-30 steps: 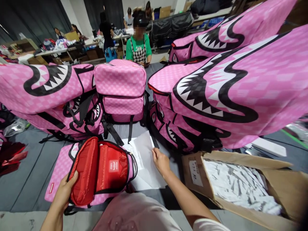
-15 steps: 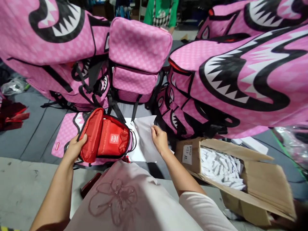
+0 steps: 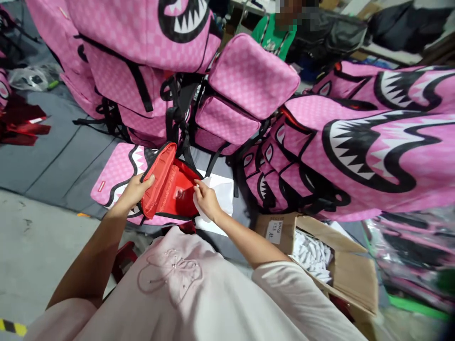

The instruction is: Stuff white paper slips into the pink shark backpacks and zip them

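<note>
A pink backpack with a shark-mouth print lies open in front of me, its red lining facing up. My left hand grips the edge of the raised red flap and holds it open. My right hand is pinched on a white sheet of paper at the mouth of the open bag, over the red lining. More white sheets lie on the grey mat under that hand.
Stacks of the same pink shark backpacks tower behind and to the right. An open cardboard box with white folded papers sits at my right. A person in a green top stands behind the stacks. Red items lie far left.
My right hand has lifted a white sheet from the pile and moved it left to the open bag. The camera has swung down and to the left.
</note>
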Tool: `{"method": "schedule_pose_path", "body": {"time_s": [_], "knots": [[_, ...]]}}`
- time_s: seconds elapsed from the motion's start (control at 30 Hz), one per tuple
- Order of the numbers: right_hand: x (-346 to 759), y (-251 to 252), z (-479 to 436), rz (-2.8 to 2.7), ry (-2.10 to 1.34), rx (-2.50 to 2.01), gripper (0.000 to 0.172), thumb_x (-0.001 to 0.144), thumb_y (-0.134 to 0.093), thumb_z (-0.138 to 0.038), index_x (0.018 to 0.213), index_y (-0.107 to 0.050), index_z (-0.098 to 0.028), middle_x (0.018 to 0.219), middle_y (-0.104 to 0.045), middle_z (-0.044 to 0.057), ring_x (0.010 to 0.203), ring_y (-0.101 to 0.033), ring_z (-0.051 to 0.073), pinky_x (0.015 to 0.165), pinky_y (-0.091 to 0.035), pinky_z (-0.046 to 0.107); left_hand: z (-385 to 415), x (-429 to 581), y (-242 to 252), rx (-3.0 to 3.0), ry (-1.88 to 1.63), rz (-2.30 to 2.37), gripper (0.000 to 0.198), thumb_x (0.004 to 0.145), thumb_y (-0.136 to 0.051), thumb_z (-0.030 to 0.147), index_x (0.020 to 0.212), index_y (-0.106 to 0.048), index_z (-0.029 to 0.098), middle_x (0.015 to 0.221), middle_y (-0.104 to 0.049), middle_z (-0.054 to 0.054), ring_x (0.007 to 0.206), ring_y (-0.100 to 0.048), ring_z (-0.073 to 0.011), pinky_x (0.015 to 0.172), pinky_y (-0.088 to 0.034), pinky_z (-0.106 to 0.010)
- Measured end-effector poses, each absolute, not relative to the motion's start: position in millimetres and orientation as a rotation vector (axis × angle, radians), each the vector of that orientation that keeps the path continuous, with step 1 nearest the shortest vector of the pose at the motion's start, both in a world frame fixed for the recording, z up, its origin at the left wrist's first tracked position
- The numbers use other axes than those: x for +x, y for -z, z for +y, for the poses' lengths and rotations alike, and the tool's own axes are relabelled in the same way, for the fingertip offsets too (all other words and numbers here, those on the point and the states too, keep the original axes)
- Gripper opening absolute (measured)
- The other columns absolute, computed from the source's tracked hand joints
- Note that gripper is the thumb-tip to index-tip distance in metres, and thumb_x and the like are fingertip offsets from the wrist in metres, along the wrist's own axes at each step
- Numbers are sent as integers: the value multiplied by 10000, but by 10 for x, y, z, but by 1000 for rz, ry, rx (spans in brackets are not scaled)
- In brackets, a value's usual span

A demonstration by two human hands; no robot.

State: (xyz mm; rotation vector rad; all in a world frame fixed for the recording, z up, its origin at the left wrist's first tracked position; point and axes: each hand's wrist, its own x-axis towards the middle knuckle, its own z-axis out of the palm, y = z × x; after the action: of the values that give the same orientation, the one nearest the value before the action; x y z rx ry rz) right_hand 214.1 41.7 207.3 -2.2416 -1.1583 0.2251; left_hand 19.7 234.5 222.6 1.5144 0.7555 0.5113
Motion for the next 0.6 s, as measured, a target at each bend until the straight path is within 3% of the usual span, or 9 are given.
{"method": "schedule_pose_path", "body": {"time_s": [0.13,0.23,0.3,0.37,0.47,0.53,0.6], "knots": [[2139,-2213,352,-1101,-111,-2609,463,1031,-459,-263,1457,-551,-105,1073,-783,165,982,-748,280,856,-543,343,2477,69,-2236,1889,-615,951,545,916,-570,477,1301,-652,100,1215,-724,-181,1133,-678,-358,970,-518,-422],[2156,-2236,232,-1034,-91,-2678,388,1028,-471,-256,1357,-636,-132,1050,-790,150,971,-753,265,834,-545,321,2643,-49,-2212,2352,-799,1045,612,965,-494,243,1563,-432,128,1569,-471,-237,1499,-383,-409,1191,-316,-586],[2092,-2217,187,-1054,-76,-2602,380,1037,-448,-264,1336,-654,-151,1067,-794,131,945,-757,245,838,-552,315,2788,-104,-2145,2626,-770,780,621,954,-404,106,1567,-447,192,1667,-339,-187,1590,-190,-370,1239,-130,-676],[1970,-2192,190,-1104,-60,-2538,399,1043,-431,-269,1370,-634,-167,1101,-793,119,944,-760,240,859,-558,322,2916,-82,-2066,2736,-502,366,612,913,-379,14,1441,-605,225,1636,-415,-144,1587,-228,-310,1263,-87,-649],[1757,-2163,269,-1169,-93,-2539,404,1040,-437,-254,1394,-619,-183,1164,-782,116,1014,-756,248,898,-550,319,2955,215,-2016,2614,-115,261,359,845,-500,-16,1030,-783,106,1373,-647,-254,1445,-485,-359,1224,-294,-566],[1650,-2146,350,-1186,-136,-2559,396,1047,-433,-248,1389,-620,-179,1156,-784,120,1032,-754,249,894,-543,304,2838,598,-2049,2542,-89,424,160,830,-608,31,746,-740,63,1075,-730,-312,1252,-634,-426,1107,-431,-562],[1600,-2126,436,-1186,-148,-2585,389,1054,-421,-242,1385,-617,-180,1116,-791,119,1012,-757,246,867,-537,292,2633,1045,-2102,2491,-160,447,237,891,-668,183,684,-696,71,871,-740,-228,1044,-725,-356,999,-519,-494]]}}
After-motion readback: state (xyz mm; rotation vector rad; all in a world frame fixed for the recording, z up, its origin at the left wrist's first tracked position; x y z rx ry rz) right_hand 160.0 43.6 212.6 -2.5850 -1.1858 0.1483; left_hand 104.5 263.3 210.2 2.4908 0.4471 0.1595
